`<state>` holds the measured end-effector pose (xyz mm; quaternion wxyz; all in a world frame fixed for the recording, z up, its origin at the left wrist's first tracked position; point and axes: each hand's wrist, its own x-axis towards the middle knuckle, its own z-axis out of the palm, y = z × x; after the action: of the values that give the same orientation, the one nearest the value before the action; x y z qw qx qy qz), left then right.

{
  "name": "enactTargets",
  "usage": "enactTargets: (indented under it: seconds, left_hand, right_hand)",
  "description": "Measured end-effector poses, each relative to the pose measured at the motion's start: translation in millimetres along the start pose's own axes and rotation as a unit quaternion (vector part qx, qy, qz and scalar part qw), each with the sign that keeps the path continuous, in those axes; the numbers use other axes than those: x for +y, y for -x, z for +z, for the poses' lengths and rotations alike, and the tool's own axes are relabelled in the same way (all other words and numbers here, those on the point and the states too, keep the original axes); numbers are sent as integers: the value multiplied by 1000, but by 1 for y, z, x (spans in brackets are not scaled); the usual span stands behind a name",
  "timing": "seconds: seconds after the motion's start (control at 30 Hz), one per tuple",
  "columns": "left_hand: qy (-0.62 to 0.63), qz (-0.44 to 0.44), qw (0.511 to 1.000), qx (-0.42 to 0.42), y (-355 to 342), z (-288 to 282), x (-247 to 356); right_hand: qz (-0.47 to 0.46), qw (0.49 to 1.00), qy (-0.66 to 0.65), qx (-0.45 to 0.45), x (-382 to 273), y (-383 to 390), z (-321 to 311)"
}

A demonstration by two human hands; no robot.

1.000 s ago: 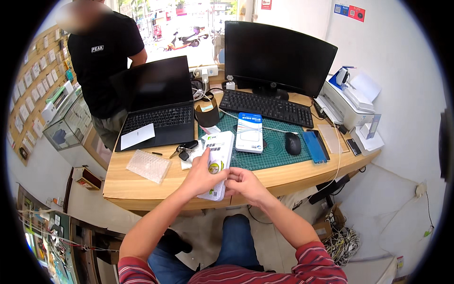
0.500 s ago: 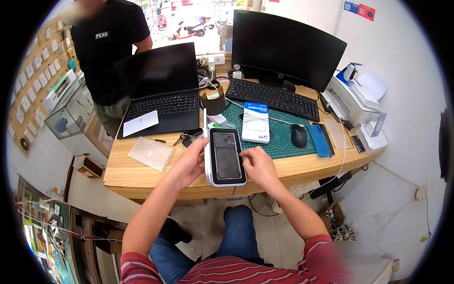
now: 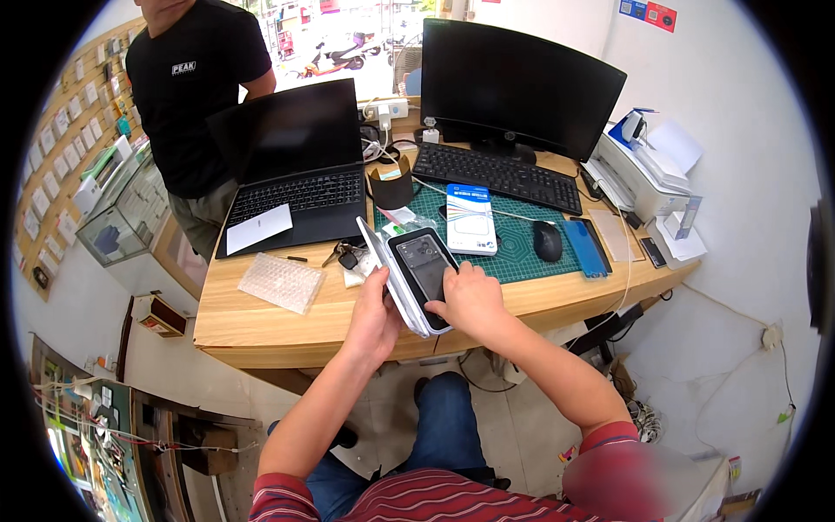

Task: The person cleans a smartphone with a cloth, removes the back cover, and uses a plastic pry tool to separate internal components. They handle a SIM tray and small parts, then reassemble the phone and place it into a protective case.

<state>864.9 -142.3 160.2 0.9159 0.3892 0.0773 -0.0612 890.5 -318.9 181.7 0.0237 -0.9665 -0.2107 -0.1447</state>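
A white box (image 3: 399, 297) with a black lining is tilted above the desk's front edge, its lid folded out to the left. My left hand (image 3: 376, 320) holds it from the left and below, fingers partly hidden behind it. Inside lies a dark smartphone (image 3: 424, 263), back side up, with a camera block at its far end. My right hand (image 3: 474, 300) closes over the phone's near end, thumb on the left and fingers along the right edge. The phone still sits in the lining.
An open laptop (image 3: 300, 196), bubble wrap (image 3: 280, 283) and keys (image 3: 346, 257) are on the left. A blue-white carton (image 3: 470, 222) and mouse (image 3: 547, 242) rest on the green mat (image 3: 522, 271); a keyboard (image 3: 500, 177) and monitor (image 3: 517, 87) stand behind. Someone in black (image 3: 204, 104) stands far left.
My right hand has moved from the box's right side onto the phone's near end. The box has tilted and turned, its lid swinging further out to the left. The person at far left shifted slightly.
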Motion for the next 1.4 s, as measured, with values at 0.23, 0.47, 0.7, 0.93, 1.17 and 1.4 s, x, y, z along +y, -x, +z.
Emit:
enactTargets:
  seconds: [0.23,0.47,0.7,0.93,1.17,1.4]
  left_hand:
    - [-27,5,998,52,14,-18,6]
    - [-150,30,986,61,29,-36,19]
    - [-165,251,954,21,53,-35,27]
    - [-37,245,954,171,123,-79,66]
    - [59,326,866,376,209,-162,91]
    - [84,444,817,358,272,-255,83]
  right_hand:
    - [-7,993,83,78,-24,-1,16]
    - [210,937,-266,86,52,-27,-31]
    - [158,629,-759,-56,-11,5,-32]
    - [-77,882,-451,110,-150,11,-39]
    - [-84,717,-692,-15,-288,21,-2]
    - [46,367,-801,-471,-420,28,44]
